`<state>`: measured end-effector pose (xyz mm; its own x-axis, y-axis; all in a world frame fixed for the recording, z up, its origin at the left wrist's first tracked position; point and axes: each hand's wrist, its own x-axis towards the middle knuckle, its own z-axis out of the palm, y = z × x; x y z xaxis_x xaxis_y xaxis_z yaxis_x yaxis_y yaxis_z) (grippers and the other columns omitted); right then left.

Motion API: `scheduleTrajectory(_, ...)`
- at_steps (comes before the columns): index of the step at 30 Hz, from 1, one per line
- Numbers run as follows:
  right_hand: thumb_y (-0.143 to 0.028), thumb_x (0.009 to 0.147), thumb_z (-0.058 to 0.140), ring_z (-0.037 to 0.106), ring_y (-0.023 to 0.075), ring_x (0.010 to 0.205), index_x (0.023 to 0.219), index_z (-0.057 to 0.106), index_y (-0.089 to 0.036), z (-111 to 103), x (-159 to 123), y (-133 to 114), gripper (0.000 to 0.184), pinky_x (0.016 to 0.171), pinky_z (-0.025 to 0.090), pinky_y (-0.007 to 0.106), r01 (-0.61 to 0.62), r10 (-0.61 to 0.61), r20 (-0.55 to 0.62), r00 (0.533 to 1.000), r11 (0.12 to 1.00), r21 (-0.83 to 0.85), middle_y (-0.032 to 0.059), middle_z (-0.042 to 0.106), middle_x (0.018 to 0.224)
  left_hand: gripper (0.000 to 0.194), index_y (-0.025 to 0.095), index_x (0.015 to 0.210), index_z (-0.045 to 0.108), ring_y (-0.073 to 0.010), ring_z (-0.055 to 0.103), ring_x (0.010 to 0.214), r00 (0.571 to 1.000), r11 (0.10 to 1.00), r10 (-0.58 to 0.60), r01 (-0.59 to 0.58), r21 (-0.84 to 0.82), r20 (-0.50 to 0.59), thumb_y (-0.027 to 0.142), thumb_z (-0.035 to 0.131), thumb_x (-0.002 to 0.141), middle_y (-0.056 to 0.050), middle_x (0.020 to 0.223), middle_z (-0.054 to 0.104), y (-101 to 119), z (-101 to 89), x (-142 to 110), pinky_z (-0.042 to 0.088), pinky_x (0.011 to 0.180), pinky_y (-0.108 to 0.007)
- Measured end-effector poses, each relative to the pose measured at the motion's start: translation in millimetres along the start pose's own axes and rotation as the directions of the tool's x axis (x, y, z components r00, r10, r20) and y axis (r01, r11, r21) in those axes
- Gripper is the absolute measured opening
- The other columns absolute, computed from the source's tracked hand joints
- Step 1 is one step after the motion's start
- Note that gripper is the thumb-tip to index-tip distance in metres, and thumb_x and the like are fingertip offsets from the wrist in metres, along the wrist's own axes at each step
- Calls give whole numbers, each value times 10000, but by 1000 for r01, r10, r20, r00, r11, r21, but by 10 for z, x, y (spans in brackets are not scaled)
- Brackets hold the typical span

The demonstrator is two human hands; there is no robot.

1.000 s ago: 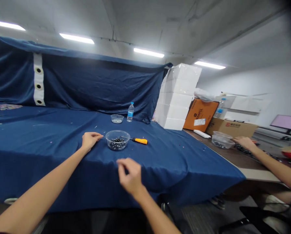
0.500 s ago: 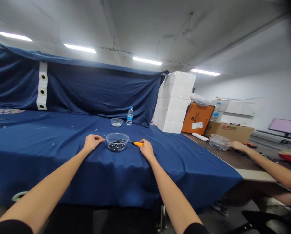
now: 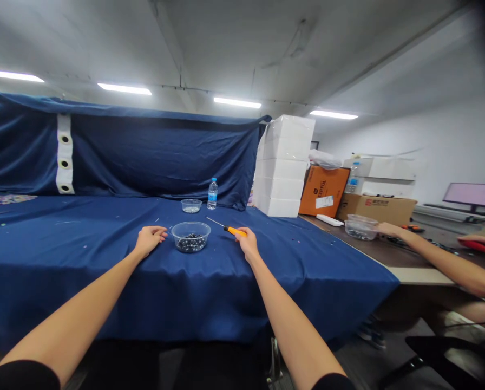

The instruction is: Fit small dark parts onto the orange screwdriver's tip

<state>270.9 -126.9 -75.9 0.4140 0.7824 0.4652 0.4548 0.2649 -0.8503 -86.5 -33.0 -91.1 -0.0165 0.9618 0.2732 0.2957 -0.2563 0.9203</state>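
My right hand [image 3: 249, 245] is closed around the orange handle of a screwdriver [image 3: 235, 231]. The thin shaft points left and slightly up, with its tip above the far right side of a clear round bowl [image 3: 173, 238]. Small black and whitish pieces [image 3: 191, 243] lie in the bottom of that bowl. My left hand [image 3: 148, 241] rests just left of the bowl, fingers curled together; whether something small is between them cannot be made out. Farther back stands a second clear bowl [image 3: 191, 209] with pale pieces in it.
A water bottle [image 3: 212, 194] stands behind the bowls on the blue cloth [image 3: 104, 233]. White boxes [image 3: 281, 168] are stacked at the back right, beside an orange box [image 3: 323, 189]. At the right-hand table, another person's hand [image 3: 388, 230] touches a clear container [image 3: 360, 227].
The screwdriver tip has come up out of the near bowl and now points up and away beyond its rim. My left hand has drawn slightly back, its fingers more curled. The view has shifted slightly.
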Motion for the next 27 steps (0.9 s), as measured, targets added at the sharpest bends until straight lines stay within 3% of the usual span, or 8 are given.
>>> scheduleTrajectory(4,-330,989,651,695,176,876,1171,650,-143,-31,-25,-54,261,767,611,353,-110,90,114,989,977,181,63,694,1082,243,136,1137,659,-184,694,862,1000,998,-16,17,-62,12,329,642,991,-68,1064,699,13,3,8,606,753,-359)
scheduleTrajectory(9,-329,994,646,688,161,830,1175,643,-143,-64,-29,-88,260,722,608,325,-187,147,151,978,936,300,55,691,1053,259,136,1137,656,-178,692,837,999,994,-30,32,-107,20,354,626,1000,-64,1040,701,19,-2,17,604,740,-352)
scheduleTrajectory(21,-322,991,651,681,148,794,1136,654,-138,-67,-77,-137,235,691,600,304,-232,157,236,959,914,333,45,692,1016,282,131,1067,669,-162,683,773,999,995,-17,20,-100,27,399,604,1009,-48,958,704,58,-28,-10,594,711,-336)
scheduleTrajectory(27,-320,990,652,679,148,793,1131,654,-137,-70,-85,-145,231,688,599,301,-233,159,236,959,914,332,45,690,1016,218,129,1043,678,-168,689,804,1000,999,16,-16,-40,0,337,659,980,-46,972,709,41,-30,-49,598,732,-342)
